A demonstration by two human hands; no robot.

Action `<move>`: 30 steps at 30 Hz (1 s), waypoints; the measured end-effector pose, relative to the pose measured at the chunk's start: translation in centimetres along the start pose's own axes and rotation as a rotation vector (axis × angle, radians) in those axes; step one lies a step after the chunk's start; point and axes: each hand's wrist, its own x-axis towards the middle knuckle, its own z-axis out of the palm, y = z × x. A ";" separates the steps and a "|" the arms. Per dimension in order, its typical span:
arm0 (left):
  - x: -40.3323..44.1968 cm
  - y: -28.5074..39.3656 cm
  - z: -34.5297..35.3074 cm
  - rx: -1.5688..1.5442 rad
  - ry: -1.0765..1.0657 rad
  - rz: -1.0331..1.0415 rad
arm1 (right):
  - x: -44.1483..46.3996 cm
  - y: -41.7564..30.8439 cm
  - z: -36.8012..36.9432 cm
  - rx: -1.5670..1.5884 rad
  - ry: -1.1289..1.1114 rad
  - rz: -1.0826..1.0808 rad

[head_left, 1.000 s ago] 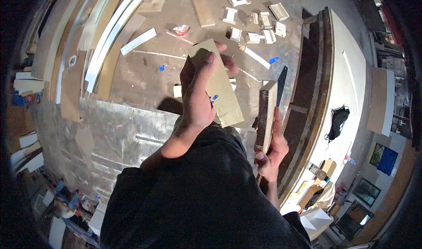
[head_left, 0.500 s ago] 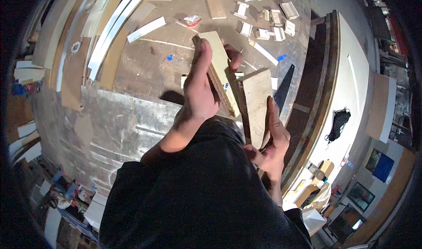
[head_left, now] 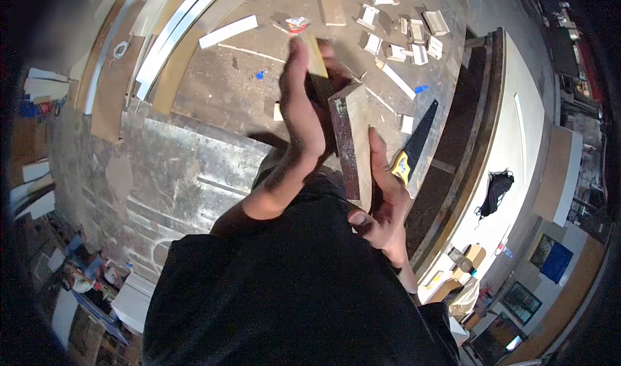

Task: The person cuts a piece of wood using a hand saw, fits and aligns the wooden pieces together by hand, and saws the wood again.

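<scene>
My left hand (head_left: 304,120) is closed around a pale wooden board (head_left: 315,57), thumb along its near edge. Shadow and the other piece hide much of that board. In my right hand (head_left: 387,214) is a second wooden block (head_left: 352,146), gripped at its lower end and side. Its dark, rough edge faces me, and its upper end overlaps the first board in view; whether the two touch I cannot tell. A handsaw (head_left: 419,139) with a yellow handle lies on the worktable (head_left: 187,152), just beyond my right hand.
Small wooden frames and blocks (head_left: 414,39) are scattered at the table's far right. Long boards and strips (head_left: 174,33) lie at the left. A white panel (head_left: 517,114) bearing a black cloth-like item (head_left: 497,193) stands right, across a dark gap.
The right-hand block has turned and moved left, so its dark edge now faces me and it covers part of the left-hand board. The saw's yellow handle has come into view.
</scene>
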 end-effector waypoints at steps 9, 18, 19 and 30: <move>1.8 0.7 -0.6 0.345 0.086 0.415 | -1.0 -0.1 -0.2 -0.174 -0.009 -0.031; 1.7 4.2 -0.1 0.213 0.109 0.276 | -2.4 2.3 -0.5 -0.194 0.164 -0.090; 1.3 3.9 -0.2 0.270 0.067 0.291 | -1.3 1.1 -0.4 -0.258 0.126 -0.120; 1.9 1.8 -3.0 0.523 0.197 0.271 | 1.8 -0.4 1.9 -0.191 0.042 -0.009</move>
